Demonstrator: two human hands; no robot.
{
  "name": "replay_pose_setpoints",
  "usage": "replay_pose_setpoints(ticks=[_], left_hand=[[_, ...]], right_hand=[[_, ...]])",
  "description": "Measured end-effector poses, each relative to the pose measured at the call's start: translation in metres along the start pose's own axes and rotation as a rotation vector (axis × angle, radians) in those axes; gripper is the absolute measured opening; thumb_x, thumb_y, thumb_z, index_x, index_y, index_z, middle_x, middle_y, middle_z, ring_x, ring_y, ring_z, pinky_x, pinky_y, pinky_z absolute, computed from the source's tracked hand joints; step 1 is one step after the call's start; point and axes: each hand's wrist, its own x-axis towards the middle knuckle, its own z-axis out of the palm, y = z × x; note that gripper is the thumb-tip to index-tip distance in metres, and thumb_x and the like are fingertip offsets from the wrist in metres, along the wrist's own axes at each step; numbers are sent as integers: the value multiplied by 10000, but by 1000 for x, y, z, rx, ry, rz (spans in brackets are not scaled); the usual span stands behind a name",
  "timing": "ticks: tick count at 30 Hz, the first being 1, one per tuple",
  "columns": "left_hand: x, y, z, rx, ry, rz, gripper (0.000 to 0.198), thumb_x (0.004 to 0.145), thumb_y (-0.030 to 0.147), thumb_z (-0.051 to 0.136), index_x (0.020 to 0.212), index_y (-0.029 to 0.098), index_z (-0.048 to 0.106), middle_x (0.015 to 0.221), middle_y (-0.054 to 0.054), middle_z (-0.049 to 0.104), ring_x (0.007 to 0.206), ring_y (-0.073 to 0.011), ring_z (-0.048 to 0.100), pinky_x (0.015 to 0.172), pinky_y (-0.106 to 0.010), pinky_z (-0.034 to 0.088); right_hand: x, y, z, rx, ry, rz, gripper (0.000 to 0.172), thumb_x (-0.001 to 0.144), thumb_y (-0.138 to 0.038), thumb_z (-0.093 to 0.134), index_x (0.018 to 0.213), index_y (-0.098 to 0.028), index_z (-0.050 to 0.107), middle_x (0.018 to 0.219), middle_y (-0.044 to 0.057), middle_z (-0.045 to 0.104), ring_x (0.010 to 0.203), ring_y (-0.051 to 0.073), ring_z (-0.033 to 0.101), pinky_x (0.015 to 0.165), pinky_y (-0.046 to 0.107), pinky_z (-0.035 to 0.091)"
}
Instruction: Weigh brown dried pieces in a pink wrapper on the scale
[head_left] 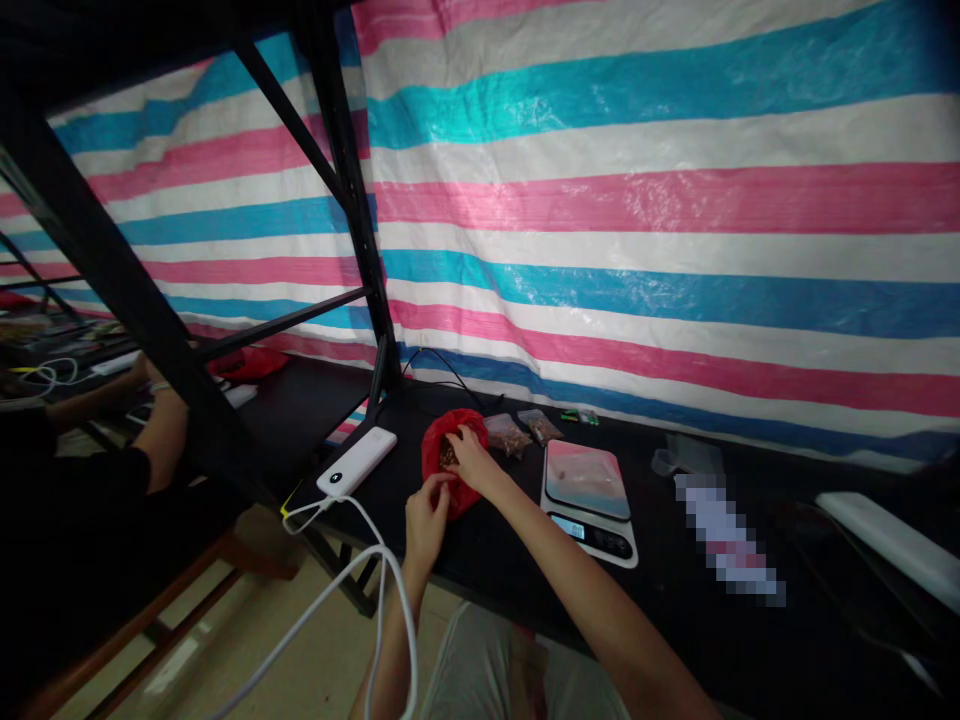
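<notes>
The red bag [448, 462] lies on the black table [510, 540], left of the kitchen scale [589, 500] and just near of the two small clear packets [521, 432] that hold something brown. The right hand [472, 458] is dipped into the bag's open mouth, fingers curled down among brownish contents; whether it has pinched any of them cannot be told, since the fingertips are hidden in the plastic. The left hand [426, 518] grips the near edge of the bag, fingers closed on the rim and keeping the mouth spread.

The scale stands just right of the bag, its plate bare and its display facing the near edge. Left of the bag lies a white power bank [357, 461] with a white cable [352, 590] that loops down off the table. Further left, past the black frame post [352, 200], another person's arm [161, 425] rests at a separate table. A striped tarp [660, 200] hangs behind everything.

By the look of it, the step in hand is taking a portion out of the bag. The next move would call for lifting the right hand clear without dragging the thin plastic along, while the left hand keeps the rim steady, and carrying the pinch a short way right without spilling loose bits.
</notes>
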Motion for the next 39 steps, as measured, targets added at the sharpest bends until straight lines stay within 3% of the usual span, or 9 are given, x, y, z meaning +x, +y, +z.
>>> replay_pose_setpoints(ticks=[2,7,10,14,19,24,32,39], left_hand=[[2,1,1,-76,-31,-14,273,845,324,396,909,189,624,673,-14,642,584,-158,591,576,-260,458],[11,-11,2,-256,7,-108,298,835,334,412,938,143,617,521,15,561,492,-135,541,539,-244,447],[14,-21,0,-228,131,-83,259,810,330,449,875,154,628,714,-37,629,700,-172,607,695,-297,485],[17,-33,0,-159,301,-23,244,758,295,521,952,173,607,1045,-87,599,1024,-216,546,935,-385,407],[20,-47,6,-227,199,-9,283,773,238,474,1033,181,568,1098,-83,580,1068,-196,526,976,-387,379],[20,-52,10,-315,233,-100,279,762,227,480,1017,170,579,1077,-81,586,1041,-193,533,970,-384,372],[18,-44,8,-254,237,-158,273,761,192,474,1015,160,567,1069,-89,581,1018,-196,527,964,-376,364],[19,-41,7,-143,212,-92,240,771,180,461,976,170,586,1040,-76,594,1009,-192,532,958,-366,377]], right_hand=[[-4,-2,4,-25,25,34,492,727,-89,580,1200,-147,459,1244,161,421,1125,250,454,879,354,403],[-7,-8,12,-100,89,205,402,747,-134,585,1122,-76,454,1186,227,420,1084,308,440,843,409,405],[-7,-10,17,-150,75,194,401,758,-261,606,1100,-102,470,1151,197,453,1081,309,424,858,432,385],[-10,-11,19,-132,-17,94,328,777,-277,582,1073,-168,490,1117,127,485,1046,264,448,836,407,389],[-14,-16,18,-124,-46,50,247,857,-171,439,1098,-179,492,1111,114,496,1018,231,476,823,369,399],[-19,-26,16,-211,-56,-70,294,891,-110,310,1097,-153,516,1119,148,504,1043,248,472,852,389,396],[-14,-4,11,-134,-49,-132,194,846,-63,418,985,-138,531,998,87,552,905,164,540,788,283,418],[-17,6,5,-91,-23,-172,126,822,-140,540,938,-150,588,946,43,580,847,122,553,748,228,401]])
